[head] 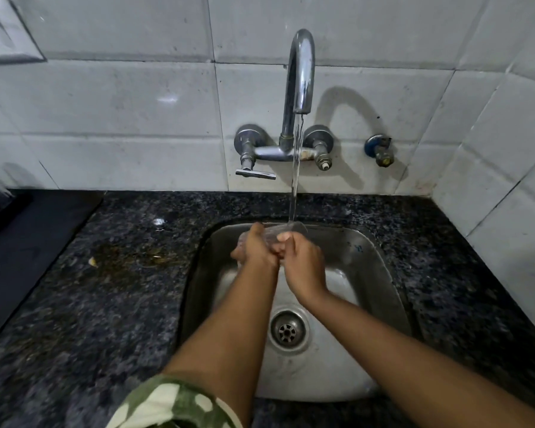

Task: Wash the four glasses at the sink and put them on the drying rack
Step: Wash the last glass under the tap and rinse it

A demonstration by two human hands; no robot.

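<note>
A clear glass (286, 231) lies tilted on its side above the steel sink (380, 273), under the running stream from the chrome tap (301, 72). My left hand (255, 247) wraps around the glass from the left. My right hand (301, 264) grips it from the right, fingers curled over its side. Most of the glass is hidden behind both hands. Water falls onto its far end. No other glass and no drying rack is in view.
Dark speckled granite counter (121, 288) surrounds the sink, with a brownish stain (130, 257) to its left. A dark mat or tray (28, 242) lies at far left. The drain (288, 332) sits mid-basin. A tiled wall with a small blue valve (380, 149) stands behind.
</note>
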